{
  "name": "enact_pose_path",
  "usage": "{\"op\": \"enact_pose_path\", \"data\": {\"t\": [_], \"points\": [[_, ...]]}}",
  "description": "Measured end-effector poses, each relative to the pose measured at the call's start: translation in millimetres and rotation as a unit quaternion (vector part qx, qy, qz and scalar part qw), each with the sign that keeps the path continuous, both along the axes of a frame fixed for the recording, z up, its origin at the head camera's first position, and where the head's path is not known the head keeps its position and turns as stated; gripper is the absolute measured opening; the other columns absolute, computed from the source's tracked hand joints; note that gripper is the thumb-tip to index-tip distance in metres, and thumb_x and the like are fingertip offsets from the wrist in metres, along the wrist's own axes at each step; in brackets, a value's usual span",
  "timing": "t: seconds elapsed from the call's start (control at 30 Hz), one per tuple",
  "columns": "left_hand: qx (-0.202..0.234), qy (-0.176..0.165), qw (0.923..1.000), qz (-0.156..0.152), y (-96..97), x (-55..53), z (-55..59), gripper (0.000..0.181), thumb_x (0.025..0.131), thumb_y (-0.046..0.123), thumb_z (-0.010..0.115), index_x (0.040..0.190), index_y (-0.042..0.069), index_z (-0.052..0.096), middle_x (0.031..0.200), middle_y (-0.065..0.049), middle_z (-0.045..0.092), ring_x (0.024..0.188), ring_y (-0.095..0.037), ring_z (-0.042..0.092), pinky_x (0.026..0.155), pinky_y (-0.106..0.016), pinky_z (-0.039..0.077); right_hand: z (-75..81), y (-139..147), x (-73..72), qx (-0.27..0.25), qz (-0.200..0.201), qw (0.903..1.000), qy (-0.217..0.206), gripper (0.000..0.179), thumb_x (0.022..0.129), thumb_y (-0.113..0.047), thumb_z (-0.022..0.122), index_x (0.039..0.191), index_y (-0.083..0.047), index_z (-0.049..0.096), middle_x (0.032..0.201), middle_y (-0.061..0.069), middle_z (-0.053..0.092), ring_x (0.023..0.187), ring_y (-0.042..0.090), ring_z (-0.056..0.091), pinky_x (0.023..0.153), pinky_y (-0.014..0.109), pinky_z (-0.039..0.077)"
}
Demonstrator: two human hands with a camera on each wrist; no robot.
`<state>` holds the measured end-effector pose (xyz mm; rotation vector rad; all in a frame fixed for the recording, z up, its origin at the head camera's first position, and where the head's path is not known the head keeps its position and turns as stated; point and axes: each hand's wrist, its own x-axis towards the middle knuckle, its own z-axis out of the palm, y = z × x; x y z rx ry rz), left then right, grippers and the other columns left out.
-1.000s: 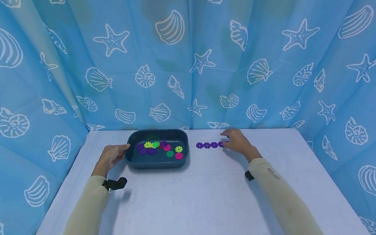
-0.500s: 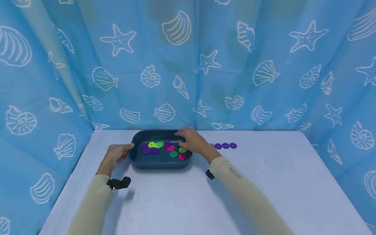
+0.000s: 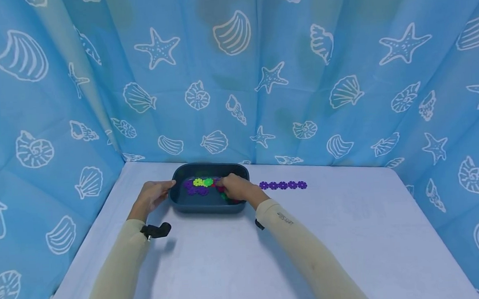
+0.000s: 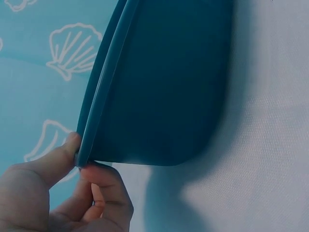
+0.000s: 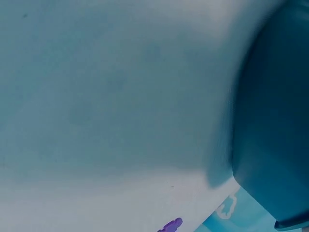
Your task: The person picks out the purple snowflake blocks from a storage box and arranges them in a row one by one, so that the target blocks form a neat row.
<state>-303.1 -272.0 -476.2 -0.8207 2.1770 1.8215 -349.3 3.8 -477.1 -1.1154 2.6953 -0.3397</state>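
A dark blue-grey rectangular tub (image 3: 210, 210) stands near the back of the table. My left hand (image 3: 151, 196) pinches its left rim between thumb and fingers; the left wrist view shows this grip on the rim (image 4: 104, 87) closely. Inside lie small notched flower-shaped plastic discs: a yellow disc (image 3: 198, 182), a light green disc (image 3: 208, 182) and several purple discs (image 3: 202, 192). Reaching over the right side, my right hand (image 3: 237, 187) has its fingertips down among pink, red and green discs, which it partly hides. I cannot tell whether it grips one.
Right of the tub, several purple discs form a straight row (image 3: 283, 185) on the white-covered table (image 3: 238, 259). A blue curtain (image 3: 228, 100) with white shell and starfish prints encloses the back and sides. The right wrist view shows mostly tablecloth and the tub's outer wall (image 5: 275, 125).
My right hand has left the row of purple discs, moved left and gone down into the tub. The row is now fully visible. My left hand keeps its hold on the rim.
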Motion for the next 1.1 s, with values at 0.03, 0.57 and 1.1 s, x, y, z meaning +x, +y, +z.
{"op": "enact_pose_path", "data": {"t": [0.03, 0.57, 1.1], "points": [[-0.001, 0.0, 1.0, 0.0, 0.1, -0.5, -0.2, 0.06, 0.092, 0.03, 0.069, 0.139, -0.001, 0.048, 0.131, -0.012, 0.05, 0.108, -0.024, 0.048, 0.097, -0.033, 0.044, 0.1, 1, -0.3, 0.002, -0.002, 1.0, -0.006, 0.033, 0.098, -0.01, 0.057, 0.131, -0.012, 0.063, 0.116, 0.004, 0.067, 0.089, 0.013, 0.059, 0.092, 0.029, 0.05], [0.002, 0.0, 1.0, 0.001, -0.4, -1.1, -0.1, 0.058, 0.092, 0.029, 0.069, 0.137, -0.001, 0.05, 0.122, -0.01, 0.052, 0.1, -0.022, 0.048, 0.086, -0.029, 0.045, -2.0, -7, 1.6, -0.03, -0.056, 0.9979, -0.013, 0.034, 0.088, -0.023, 0.075, 0.118, -0.009, 0.071, 0.11, 0.003, 0.068, 0.097, 0.013, 0.061, 0.093, 0.031, 0.049], [0.005, 0.002, 1.0, 0.004, -1.4, -1.9, -3.0, 0.059, 0.091, 0.03, 0.07, 0.137, -0.001, 0.05, 0.124, -0.01, 0.051, 0.101, -0.022, 0.049, 0.086, -0.028, 0.046, -7.1, -13, -3.0, -0.038, -0.115, 0.9916, -0.046, 0.039, 0.088, -0.018, 0.074, 0.124, -0.006, 0.065, 0.113, 0.007, 0.066, 0.096, 0.016, 0.06, 0.093, 0.033, 0.05]]}}
